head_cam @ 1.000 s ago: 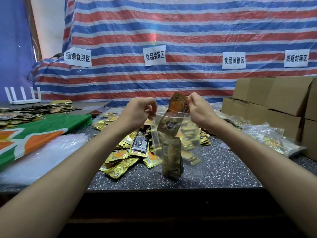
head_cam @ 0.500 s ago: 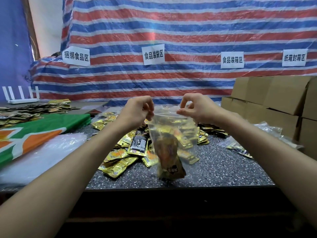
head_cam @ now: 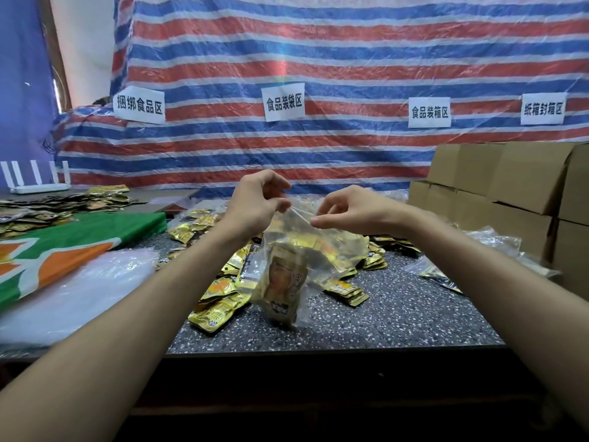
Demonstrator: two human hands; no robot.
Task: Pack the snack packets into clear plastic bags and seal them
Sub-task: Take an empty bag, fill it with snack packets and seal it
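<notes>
A clear plastic bag [head_cam: 314, 250] hangs above the speckled table [head_cam: 398, 317], tilted, with gold snack packets [head_cam: 283, 282] inside. My left hand [head_cam: 255, 202] pinches the top edge at the left corner. My right hand [head_cam: 353, 208] pinches the same top edge a little to the right and lower. A heap of loose gold snack packets [head_cam: 220, 298] lies on the table behind and left of the bag.
Cardboard boxes [head_cam: 510, 193] are stacked at the right, with filled clear bags [head_cam: 446, 275] in front of them. A green and orange sheet [head_cam: 63, 250] and clear plastic [head_cam: 79, 298] lie at the left. A striped tarp [head_cam: 318, 59] with paper signs hangs behind.
The packet my right hand held at the bag's mouth has dropped inside. Both hands now pinch the top edge, closer together, and the bag has tilted.
</notes>
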